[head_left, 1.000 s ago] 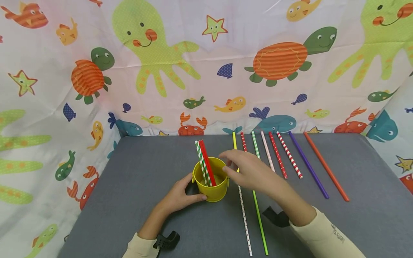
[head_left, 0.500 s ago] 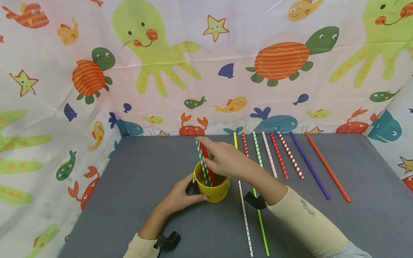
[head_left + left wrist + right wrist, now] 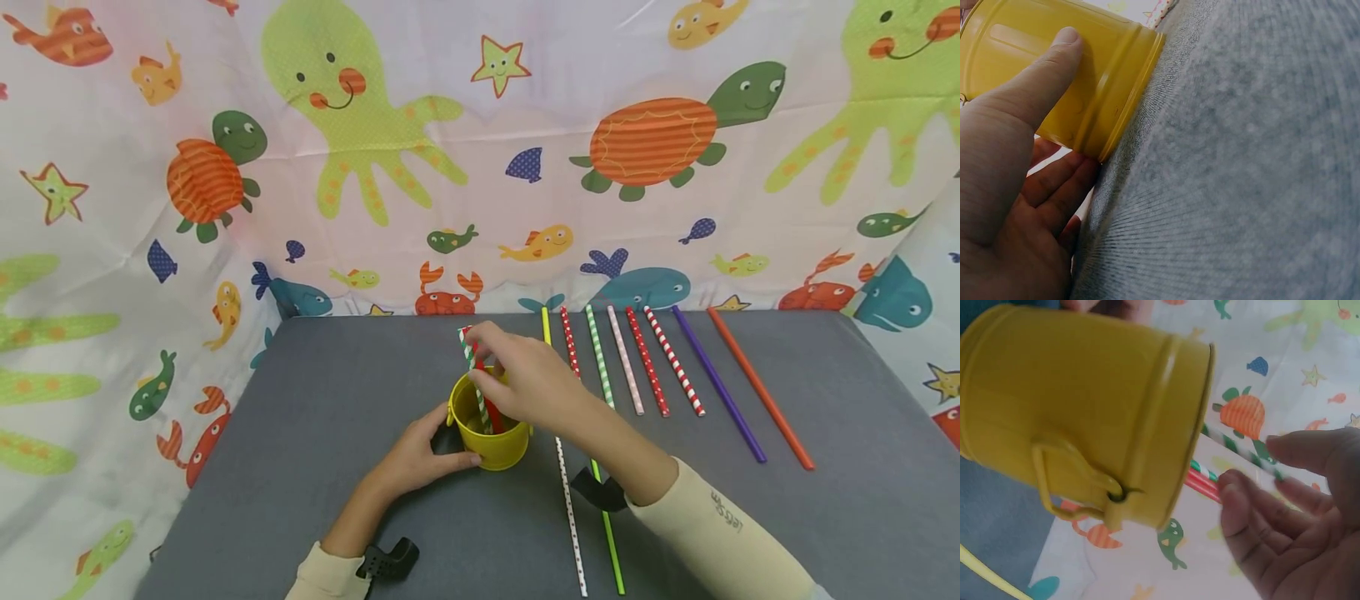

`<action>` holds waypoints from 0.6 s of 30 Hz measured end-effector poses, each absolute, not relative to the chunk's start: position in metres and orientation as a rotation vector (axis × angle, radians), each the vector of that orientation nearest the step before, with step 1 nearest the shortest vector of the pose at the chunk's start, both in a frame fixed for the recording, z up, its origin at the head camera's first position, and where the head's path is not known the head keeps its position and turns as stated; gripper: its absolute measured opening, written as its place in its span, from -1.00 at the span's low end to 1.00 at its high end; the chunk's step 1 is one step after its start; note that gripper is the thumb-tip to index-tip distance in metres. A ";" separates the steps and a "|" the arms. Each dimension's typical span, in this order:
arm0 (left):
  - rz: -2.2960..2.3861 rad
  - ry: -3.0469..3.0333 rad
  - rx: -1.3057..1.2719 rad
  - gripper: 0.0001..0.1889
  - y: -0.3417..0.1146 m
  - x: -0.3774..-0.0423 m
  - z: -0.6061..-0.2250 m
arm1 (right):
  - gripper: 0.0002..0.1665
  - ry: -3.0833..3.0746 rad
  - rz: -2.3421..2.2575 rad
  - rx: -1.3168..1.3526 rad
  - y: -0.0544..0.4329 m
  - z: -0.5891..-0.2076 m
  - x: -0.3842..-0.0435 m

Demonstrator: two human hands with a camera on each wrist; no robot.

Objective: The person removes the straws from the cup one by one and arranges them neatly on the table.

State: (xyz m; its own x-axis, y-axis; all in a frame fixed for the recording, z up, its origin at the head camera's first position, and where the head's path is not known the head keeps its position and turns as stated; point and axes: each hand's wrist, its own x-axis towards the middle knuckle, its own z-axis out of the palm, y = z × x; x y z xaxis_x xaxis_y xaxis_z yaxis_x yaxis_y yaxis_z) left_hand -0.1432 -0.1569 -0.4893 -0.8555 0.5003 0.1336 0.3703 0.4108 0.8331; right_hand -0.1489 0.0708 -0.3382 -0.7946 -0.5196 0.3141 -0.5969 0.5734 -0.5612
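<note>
A small yellow metal bucket (image 3: 498, 452) stands on the grey table, holding green-and-white striped straws (image 3: 482, 408) and red straws (image 3: 495, 417). My left hand (image 3: 423, 458) steadies it from the left; in the left wrist view the thumb (image 3: 1054, 72) lies along the bucket's side, fingers near its base. Above the rim, my right hand (image 3: 532, 379) has its thumb and curled fingers round the upper part of a green-striped straw (image 3: 1244, 452). In the right wrist view that straw is blurred and stands apart from a second green-striped straw and a red straw (image 3: 1202, 485).
Right of the bucket, several straws lie in a row, from a yellow straw (image 3: 546, 325) to a purple straw (image 3: 720, 386) and an orange straw (image 3: 761, 390). A dotted white straw (image 3: 572, 517) and a lime straw (image 3: 611, 542) reach toward the front. A sea-animal cloth (image 3: 465, 183) hangs behind.
My right hand has moved left from beside the bucket to the straws' tops and now closes in on them. The green-striped straws have shifted slightly; my left hand stays put.
</note>
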 end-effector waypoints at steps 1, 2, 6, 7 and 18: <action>1.438 2.523 0.788 -0.14 -0.157 -0.143 -0.490 | -0.55 -2.658 1.075 0.958 0.071 -0.339 -0.147; 1.438 2.527 0.789 -0.14 -0.157 -0.143 -0.490 | -0.57 -2.632 1.132 0.968 0.072 -0.341 -0.145; 1.448 2.543 0.812 -0.14 -0.155 -0.141 -0.488 | -0.63 -2.557 1.284 1.032 0.075 -0.347 -0.136; 1.454 2.544 0.809 -0.14 -0.153 -0.140 -0.486 | -0.64 -2.552 1.299 1.051 0.075 -0.349 -0.134; 1.475 2.522 0.772 -0.16 -0.149 -0.132 -0.468 | -0.87 -2.703 0.962 1.052 0.079 -0.370 -0.127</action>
